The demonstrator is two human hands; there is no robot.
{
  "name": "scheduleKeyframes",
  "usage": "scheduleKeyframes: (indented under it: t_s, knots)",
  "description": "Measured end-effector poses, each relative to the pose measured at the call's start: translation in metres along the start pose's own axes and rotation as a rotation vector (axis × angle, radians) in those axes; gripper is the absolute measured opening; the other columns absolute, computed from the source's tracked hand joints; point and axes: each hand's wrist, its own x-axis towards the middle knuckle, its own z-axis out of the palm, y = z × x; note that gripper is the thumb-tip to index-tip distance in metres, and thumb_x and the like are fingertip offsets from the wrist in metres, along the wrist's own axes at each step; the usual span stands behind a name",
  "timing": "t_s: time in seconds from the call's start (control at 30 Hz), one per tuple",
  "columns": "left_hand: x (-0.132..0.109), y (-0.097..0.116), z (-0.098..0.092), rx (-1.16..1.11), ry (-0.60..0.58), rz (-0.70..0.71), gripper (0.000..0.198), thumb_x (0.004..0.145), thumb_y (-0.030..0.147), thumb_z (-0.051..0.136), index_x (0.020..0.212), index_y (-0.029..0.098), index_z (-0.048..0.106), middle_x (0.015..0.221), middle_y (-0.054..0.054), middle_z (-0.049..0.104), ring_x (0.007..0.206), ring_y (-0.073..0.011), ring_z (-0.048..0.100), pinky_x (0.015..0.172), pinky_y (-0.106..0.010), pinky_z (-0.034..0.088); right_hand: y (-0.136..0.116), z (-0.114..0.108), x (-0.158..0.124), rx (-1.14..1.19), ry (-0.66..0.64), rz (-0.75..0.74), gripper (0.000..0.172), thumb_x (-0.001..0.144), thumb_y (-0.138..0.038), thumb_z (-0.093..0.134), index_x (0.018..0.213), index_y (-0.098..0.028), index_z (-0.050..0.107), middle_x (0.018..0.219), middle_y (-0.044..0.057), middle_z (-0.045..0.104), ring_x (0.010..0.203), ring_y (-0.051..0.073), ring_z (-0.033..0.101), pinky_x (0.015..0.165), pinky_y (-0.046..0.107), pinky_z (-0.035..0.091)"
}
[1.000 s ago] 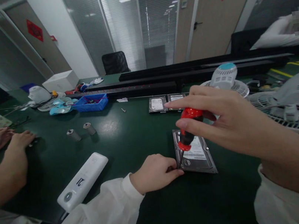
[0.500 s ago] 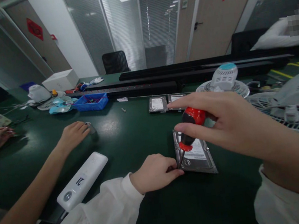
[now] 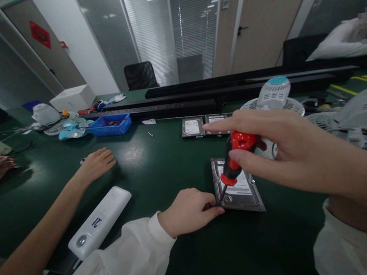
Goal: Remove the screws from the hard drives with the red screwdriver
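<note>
A hard drive (image 3: pixel 240 205) with a white label lies on the green table in front of me. My left hand (image 3: pixel 190 212) is closed at its near left corner, thumb and fingers pinched on the edge. In my right hand (image 3: pixel 274 147) is a red and black screwdriver (image 3: pixel 231 167), gripped by the handle between thumb and fingers, with the index finger stretched out. The screwdriver leans to the right, and its shaft runs down to that same corner beside my left fingertips. My fingers partly hide the tip and whatever it touches.
Two more hard drives (image 3: pixel 192 127) lie farther back. A blue bin (image 3: pixel 110 125) holds small parts. White fans (image 3: pixel 275 94) stand on the right. A white numbered device (image 3: pixel 100 221) lies on the left, near a co-worker's hand (image 3: pixel 97 166). Long black bars (image 3: pixel 179 109) cross the back.
My right hand has shifted slightly right, and the screwdriver handle tilts farther that way. My left hand stays at the corner. The co-worker's nearer hand has turned, and the shiny object there is hidden.
</note>
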Motion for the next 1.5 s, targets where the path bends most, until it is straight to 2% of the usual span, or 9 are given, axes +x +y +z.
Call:
scheduleKeyframes:
  t_s: [0.23, 0.43, 0.57, 0.77, 0.87, 1.03, 1.27, 1.37, 1.5]
  knots:
    - [-0.0008, -0.0005, 0.0013, -0.028, 0.022, 0.014, 0.03, 0.099, 0.042, 0.063, 0.082, 0.019, 0.071, 0.073, 0.001, 0.071, 0.065, -0.0149, 0.065, 0.06, -0.026, 0.038, -0.0006, -0.0021, 0.0001, -0.039, -0.001, 0.057, 0.048, 0.096, -0.044, 0.059, 0.139, -0.023, 0.065, 0.108, 0.009, 0.076, 0.084, 0.022, 0.069, 0.072, 0.036, 0.052]
    - [-0.0002, -0.0012, 0.0021, -0.015, 0.026, 0.026, 0.029, 0.1, 0.041, 0.063, 0.082, 0.019, 0.072, 0.073, 0.001, 0.071, 0.066, -0.0154, 0.067, 0.061, -0.026, 0.038, 0.0, -0.0022, 0.0012, -0.017, -0.017, -0.024, 0.052, 0.095, -0.035, 0.057, 0.145, -0.021, 0.06, 0.097, 0.008, 0.074, 0.076, 0.02, 0.066, 0.063, 0.033, 0.051]
    - [-0.0004, -0.0019, 0.0023, -0.012, 0.035, 0.026, 0.029, 0.099, 0.041, 0.063, 0.082, 0.02, 0.072, 0.073, 0.001, 0.071, 0.067, -0.0159, 0.067, 0.06, -0.027, 0.038, 0.0012, 0.0001, 0.0005, -0.042, 0.004, 0.025, 0.05, 0.095, -0.044, 0.061, 0.141, -0.024, 0.063, 0.12, 0.008, 0.075, 0.095, 0.024, 0.072, 0.076, 0.037, 0.056]
    - [-0.0004, -0.0015, 0.0017, -0.048, 0.011, 0.022, 0.03, 0.1, 0.041, 0.063, 0.081, 0.019, 0.071, 0.072, 0.001, 0.07, 0.065, -0.0145, 0.067, 0.06, -0.025, 0.041, 0.0003, 0.0001, -0.0013, -0.034, -0.033, -0.018, 0.058, 0.095, -0.028, 0.054, 0.153, -0.022, 0.049, 0.133, 0.009, 0.071, 0.108, 0.024, 0.071, 0.089, 0.039, 0.059]
    - [0.0, -0.0011, 0.0018, -0.068, 0.016, 0.023, 0.029, 0.1, 0.04, 0.064, 0.081, 0.019, 0.071, 0.073, 0.001, 0.07, 0.065, -0.0141, 0.067, 0.061, -0.025, 0.042, 0.0009, 0.0019, -0.0003, -0.035, -0.05, -0.007, 0.058, 0.098, -0.038, 0.054, 0.154, -0.024, 0.047, 0.141, 0.008, 0.067, 0.115, 0.025, 0.07, 0.097, 0.042, 0.058]
    - [-0.0001, -0.0012, 0.0026, -0.04, 0.013, 0.006, 0.031, 0.099, 0.042, 0.063, 0.081, 0.02, 0.071, 0.071, 0.001, 0.069, 0.065, -0.0148, 0.067, 0.061, -0.025, 0.043, 0.0017, 0.0012, -0.0001, -0.054, -0.004, 0.031, 0.049, 0.096, -0.039, 0.059, 0.142, -0.022, 0.062, 0.126, 0.009, 0.075, 0.104, 0.026, 0.074, 0.096, 0.045, 0.058]
    - [-0.0001, -0.0013, 0.0024, -0.04, 0.012, 0.015, 0.031, 0.1, 0.042, 0.062, 0.081, 0.019, 0.071, 0.072, 0.001, 0.07, 0.064, -0.0147, 0.066, 0.06, -0.025, 0.04, -0.0002, -0.0033, -0.0018, -0.041, -0.027, -0.019, 0.055, 0.094, -0.031, 0.057, 0.147, -0.016, 0.057, 0.135, 0.013, 0.07, 0.113, 0.028, 0.072, 0.094, 0.044, 0.06]
    - [-0.0001, -0.0011, 0.0022, -0.015, 0.016, 0.013, 0.031, 0.1, 0.042, 0.062, 0.081, 0.019, 0.072, 0.072, 0.0, 0.071, 0.065, -0.0155, 0.066, 0.06, -0.026, 0.038, -0.0005, -0.0008, -0.0003, -0.037, 0.01, -0.004, 0.05, 0.094, -0.033, 0.061, 0.142, -0.017, 0.062, 0.129, 0.011, 0.074, 0.109, 0.026, 0.073, 0.095, 0.042, 0.06]
    - [0.0001, -0.001, 0.0022, -0.003, 0.02, 0.016, 0.031, 0.099, 0.042, 0.063, 0.081, 0.02, 0.072, 0.071, 0.0, 0.07, 0.066, -0.0166, 0.067, 0.06, -0.027, 0.038, -0.0008, -0.0004, -0.0006, -0.01, 0.007, -0.038, 0.05, 0.091, -0.021, 0.055, 0.14, -0.016, 0.063, 0.121, 0.011, 0.076, 0.104, 0.024, 0.074, 0.091, 0.04, 0.06]
